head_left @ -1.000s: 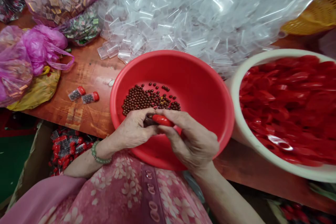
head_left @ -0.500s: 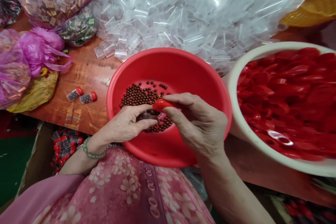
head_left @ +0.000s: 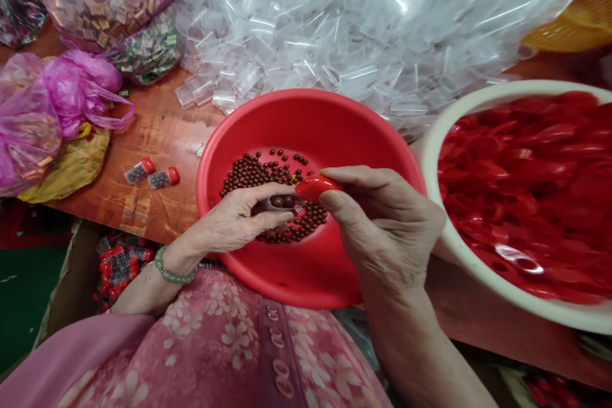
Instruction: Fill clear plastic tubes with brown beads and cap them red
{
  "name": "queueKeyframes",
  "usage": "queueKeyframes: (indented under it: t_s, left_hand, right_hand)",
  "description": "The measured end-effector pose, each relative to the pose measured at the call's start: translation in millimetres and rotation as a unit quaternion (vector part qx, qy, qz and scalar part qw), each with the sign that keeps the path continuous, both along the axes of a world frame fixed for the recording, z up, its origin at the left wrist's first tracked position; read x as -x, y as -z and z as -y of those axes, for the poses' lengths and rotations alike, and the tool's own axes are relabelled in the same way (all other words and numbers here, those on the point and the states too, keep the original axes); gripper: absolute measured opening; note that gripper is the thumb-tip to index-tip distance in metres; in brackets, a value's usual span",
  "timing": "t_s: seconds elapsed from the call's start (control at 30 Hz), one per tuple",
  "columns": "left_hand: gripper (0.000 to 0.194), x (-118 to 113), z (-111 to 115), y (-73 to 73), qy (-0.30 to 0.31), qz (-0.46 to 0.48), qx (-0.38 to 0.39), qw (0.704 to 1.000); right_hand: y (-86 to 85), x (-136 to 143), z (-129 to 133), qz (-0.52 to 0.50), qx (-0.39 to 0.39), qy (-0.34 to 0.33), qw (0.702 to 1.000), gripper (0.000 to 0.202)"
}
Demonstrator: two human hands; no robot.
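Note:
My left hand point(head_left: 229, 220), wearing a green bead bracelet, is closed around a small clear plastic container point(head_left: 275, 203). Its mouth faces right, and brown balls show inside. Between the thumb and fingers of my right hand point(head_left: 392, 223) is a glossy red cap point(head_left: 316, 186), just right of the container's mouth and apart from it. Both hands are over a red basin point(head_left: 306, 277). Many small brown balls point(head_left: 253, 171) lie on its bottom, partly hidden by my left hand.
Clear empty containers point(head_left: 287, 51) are heaped behind the basin. A white tub point(head_left: 452, 242) of red caps stands at the right. Two filled red-capped containers point(head_left: 163, 177) lie on the table at left, near pink bags point(head_left: 79, 92). A cardboard box point(head_left: 62, 280) below holds more.
My right hand has moved right with the red cap, away from the container. The container's mouth and the balls in it now show more clearly.

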State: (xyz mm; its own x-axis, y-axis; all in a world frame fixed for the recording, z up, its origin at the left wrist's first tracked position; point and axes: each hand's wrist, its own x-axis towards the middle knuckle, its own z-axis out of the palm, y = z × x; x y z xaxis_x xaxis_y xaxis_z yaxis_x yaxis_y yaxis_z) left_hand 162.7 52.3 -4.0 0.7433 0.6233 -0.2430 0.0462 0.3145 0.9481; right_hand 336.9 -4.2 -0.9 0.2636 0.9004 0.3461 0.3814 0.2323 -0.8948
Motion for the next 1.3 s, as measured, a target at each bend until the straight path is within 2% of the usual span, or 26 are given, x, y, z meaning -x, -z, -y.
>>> queueKeyframes:
  t_s: [0.1,0.33,0.53,0.73,0.87,1.1,1.23,1.3]
  left_hand:
    - [0.032,-1,0,1.7,0.008,-0.006,-0.035,0.999]
    - [0.031,1,0,5.2,0.035,0.0,-0.038,0.999]
    - [0.028,3,-2,3.9,0.025,0.009,-0.018,0.999]
    - [0.026,4,-4,2.8,0.036,-0.001,-0.031,0.999]
    - [0.018,5,-4,4.9,0.031,-0.005,-0.046,0.998]
    - [0.031,8,-5,3.3,0.023,-0.018,0.05,0.998]
    - [0.03,6,-5,4.2,0.019,-0.003,0.051,0.998]
    - [0.028,5,-6,5.3,0.02,0.007,0.029,0.999]
  right_hand:
    - [-1.4,0,0,0.015,-0.007,-0.023,1.0,0.021]
    - [-6.4,2,-5,0.076,-0.061,-0.093,0.991,0.029]
    - [-13.3,-6,-6,0.167,-0.056,-0.12,0.977,0.026]
    - [-14.3,-7,-8,0.151,-0.055,-0.111,0.981,0.029]
    - [-14.0,0,-12,0.189,-0.07,-0.149,0.968,0.022]
    - [-3.9,-24,-5,0.208,-0.035,-0.105,0.972,0.026]
    - [-3.2,-22,-4,0.199,-0.037,-0.073,0.977,0.029]
    - [-7.9,-14,-7,0.192,-0.045,-0.086,0.977,0.03]
